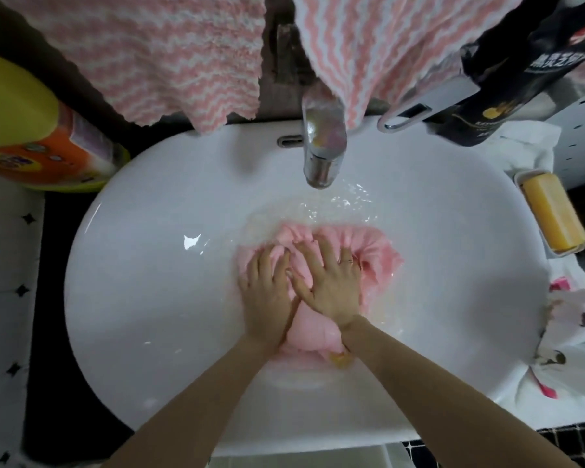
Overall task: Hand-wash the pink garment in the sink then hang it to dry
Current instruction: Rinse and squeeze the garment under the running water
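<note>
two hands press the pink garment [375,246], bunched in shallow water at the centre of the white sink [149,265]. left hand [267,292] and right hand [333,285] lie side by side, fingers spread flat, gripping nothing. tap [323,143] at 12 o'clock, soap bar [553,214] at 3 o'clock.

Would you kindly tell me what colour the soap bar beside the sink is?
The soap bar is yellow-orange, seen in the head view.
</note>
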A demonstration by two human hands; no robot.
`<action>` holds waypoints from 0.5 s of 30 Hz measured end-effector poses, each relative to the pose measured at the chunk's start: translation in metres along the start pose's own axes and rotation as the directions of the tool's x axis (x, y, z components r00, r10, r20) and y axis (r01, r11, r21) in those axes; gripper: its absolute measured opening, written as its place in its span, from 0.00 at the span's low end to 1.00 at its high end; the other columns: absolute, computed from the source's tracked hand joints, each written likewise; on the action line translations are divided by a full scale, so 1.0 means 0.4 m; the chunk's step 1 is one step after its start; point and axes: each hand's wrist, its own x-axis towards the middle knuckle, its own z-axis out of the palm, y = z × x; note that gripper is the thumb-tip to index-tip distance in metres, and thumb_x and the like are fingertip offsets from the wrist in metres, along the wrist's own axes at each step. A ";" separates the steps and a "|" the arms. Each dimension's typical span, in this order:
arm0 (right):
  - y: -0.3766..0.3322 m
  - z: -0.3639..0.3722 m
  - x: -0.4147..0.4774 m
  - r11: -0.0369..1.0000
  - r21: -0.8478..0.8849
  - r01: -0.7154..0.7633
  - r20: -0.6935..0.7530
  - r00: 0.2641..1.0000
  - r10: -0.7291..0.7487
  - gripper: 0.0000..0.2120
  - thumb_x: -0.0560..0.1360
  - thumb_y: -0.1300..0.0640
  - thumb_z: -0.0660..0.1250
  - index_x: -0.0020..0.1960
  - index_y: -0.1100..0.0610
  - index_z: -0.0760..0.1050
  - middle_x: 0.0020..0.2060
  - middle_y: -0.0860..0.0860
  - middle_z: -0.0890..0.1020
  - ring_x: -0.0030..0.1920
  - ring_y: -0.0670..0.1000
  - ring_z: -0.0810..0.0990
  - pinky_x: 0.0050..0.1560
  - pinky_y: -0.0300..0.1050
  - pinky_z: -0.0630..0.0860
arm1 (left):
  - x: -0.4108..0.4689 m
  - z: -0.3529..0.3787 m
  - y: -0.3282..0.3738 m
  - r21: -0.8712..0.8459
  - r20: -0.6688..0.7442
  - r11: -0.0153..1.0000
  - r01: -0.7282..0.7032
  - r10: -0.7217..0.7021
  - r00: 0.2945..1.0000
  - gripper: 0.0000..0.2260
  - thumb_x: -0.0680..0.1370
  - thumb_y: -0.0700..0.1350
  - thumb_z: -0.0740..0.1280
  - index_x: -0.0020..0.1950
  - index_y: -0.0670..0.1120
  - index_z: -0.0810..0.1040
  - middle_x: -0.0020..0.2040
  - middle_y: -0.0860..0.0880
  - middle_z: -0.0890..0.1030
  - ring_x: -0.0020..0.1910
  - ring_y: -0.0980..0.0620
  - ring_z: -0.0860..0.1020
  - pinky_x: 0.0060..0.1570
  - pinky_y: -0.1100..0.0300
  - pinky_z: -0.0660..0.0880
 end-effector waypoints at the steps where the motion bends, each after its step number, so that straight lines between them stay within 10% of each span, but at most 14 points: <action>1: 0.002 0.009 0.013 1.000 -0.006 0.016 -0.066 0.998 -0.016 0.22 0.76 0.38 0.52 0.62 0.49 0.69 0.57 0.56 0.81 0.50 0.69 0.79 0.37 0.54 0.77 | 0.010 0.012 0.001 0.017 -0.045 1.000 0.002 -0.001 0.999 0.15 0.75 0.44 0.59 0.61 0.47 0.74 0.60 0.46 0.78 0.60 0.44 0.74 0.51 0.49 0.74; 10: 0.006 0.030 0.129 0.999 0.042 -0.023 -0.202 0.979 0.031 0.20 0.71 0.44 0.56 0.35 0.56 0.79 0.29 0.53 0.79 0.22 0.55 0.74 0.23 0.36 0.62 | 0.123 0.053 -0.026 0.115 -0.118 0.990 -0.082 0.096 0.988 0.05 0.70 0.46 0.61 0.45 0.50 0.69 0.36 0.48 0.76 0.38 0.47 0.73 0.32 0.55 0.68; 15: -0.029 -0.043 0.198 0.958 0.100 -0.270 0.139 0.957 0.255 0.21 0.79 0.48 0.55 0.42 0.58 0.81 0.38 0.58 0.83 0.40 0.59 0.82 0.34 0.43 0.65 | 0.213 -0.021 -0.005 0.062 0.255 0.995 0.076 -0.089 0.963 0.09 0.77 0.49 0.65 0.53 0.48 0.78 0.45 0.45 0.82 0.46 0.44 0.81 0.43 0.56 0.75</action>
